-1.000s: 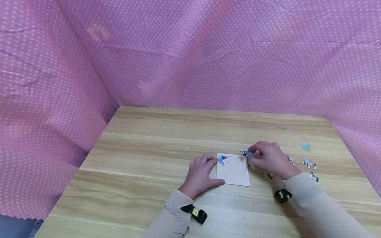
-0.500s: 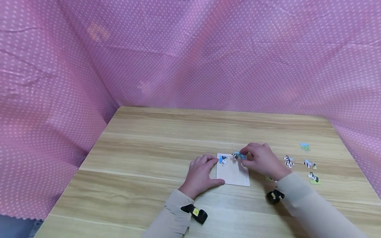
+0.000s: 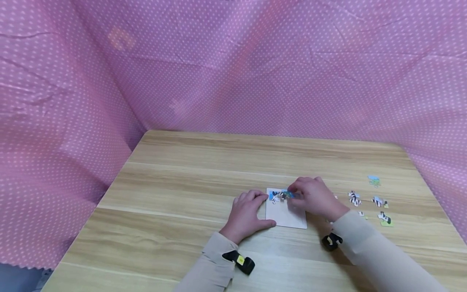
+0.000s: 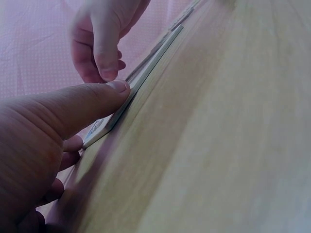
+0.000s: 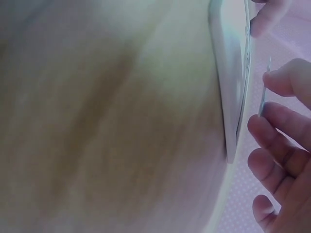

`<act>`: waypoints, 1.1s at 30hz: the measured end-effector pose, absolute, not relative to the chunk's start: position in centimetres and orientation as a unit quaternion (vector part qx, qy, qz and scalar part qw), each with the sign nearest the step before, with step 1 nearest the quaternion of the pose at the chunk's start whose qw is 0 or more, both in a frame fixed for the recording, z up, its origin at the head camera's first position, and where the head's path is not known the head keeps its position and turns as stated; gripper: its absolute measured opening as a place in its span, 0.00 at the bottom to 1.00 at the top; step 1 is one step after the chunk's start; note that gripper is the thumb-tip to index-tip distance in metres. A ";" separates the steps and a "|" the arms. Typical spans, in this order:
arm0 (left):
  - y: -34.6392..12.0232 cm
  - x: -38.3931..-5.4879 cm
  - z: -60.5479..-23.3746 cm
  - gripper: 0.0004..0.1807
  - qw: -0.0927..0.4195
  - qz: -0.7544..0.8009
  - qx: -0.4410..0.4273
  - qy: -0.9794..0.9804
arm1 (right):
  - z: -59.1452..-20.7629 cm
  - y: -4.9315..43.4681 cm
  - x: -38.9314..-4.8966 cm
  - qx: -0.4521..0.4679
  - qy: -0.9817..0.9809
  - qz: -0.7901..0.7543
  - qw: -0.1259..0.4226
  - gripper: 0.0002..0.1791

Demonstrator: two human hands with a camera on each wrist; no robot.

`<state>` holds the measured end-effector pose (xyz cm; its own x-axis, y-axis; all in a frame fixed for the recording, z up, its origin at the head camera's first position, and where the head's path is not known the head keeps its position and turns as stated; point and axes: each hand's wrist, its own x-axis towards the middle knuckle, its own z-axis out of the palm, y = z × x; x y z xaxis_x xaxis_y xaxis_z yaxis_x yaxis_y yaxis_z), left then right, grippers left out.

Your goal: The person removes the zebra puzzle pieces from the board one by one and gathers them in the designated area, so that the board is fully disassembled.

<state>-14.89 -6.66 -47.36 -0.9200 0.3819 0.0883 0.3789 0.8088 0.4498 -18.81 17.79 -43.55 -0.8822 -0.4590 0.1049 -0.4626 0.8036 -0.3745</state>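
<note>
A pale square puzzle board (image 3: 288, 217) lies on the table. My left hand (image 3: 245, 215) holds it by the left side, index finger at the upper left edge and thumb on the near edge. One zebra-patterned puzzle piece (image 3: 274, 198) sits in its upper left corner. Between thumb and fingertips, my right hand (image 3: 315, 198) pinches a blue-and-green puzzle piece (image 3: 288, 194) over the board's top row, right beside the corner piece. Seen edge-on in the right wrist view, the pinched piece (image 5: 263, 97) is thin and stands apart from the board (image 5: 231, 73).
Several loose puzzle pieces lie on the wooden table (image 3: 182, 182) to the right, among them a blue-and-green piece (image 3: 373, 181) and a striped piece (image 3: 354, 198). Others are partly hidden by the right forearm. A pink dotted cloth (image 3: 233, 81) hangs behind.
My right hand has moved left with the pinched puzzle piece, from the board's upper right corner to beside the corner piece. The left hand and board have stayed in place.
</note>
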 end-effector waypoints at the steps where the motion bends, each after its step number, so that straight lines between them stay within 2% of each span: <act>1: -6.7 -14.9 -47.4 0.44 0.003 0.236 0.200 0.951 | -43.6 17.7 -18.8 0.243 -0.951 0.193 0.003 0.14; 16: -6.8 -14.7 -47.3 0.44 0.003 0.233 0.200 0.952 | -43.7 17.0 -18.7 0.273 -0.952 0.132 0.037 0.13; 33: -6.9 -14.6 -47.3 0.44 -0.003 0.231 0.202 0.952 | -43.3 16.2 -18.6 0.276 -0.955 0.105 0.035 0.13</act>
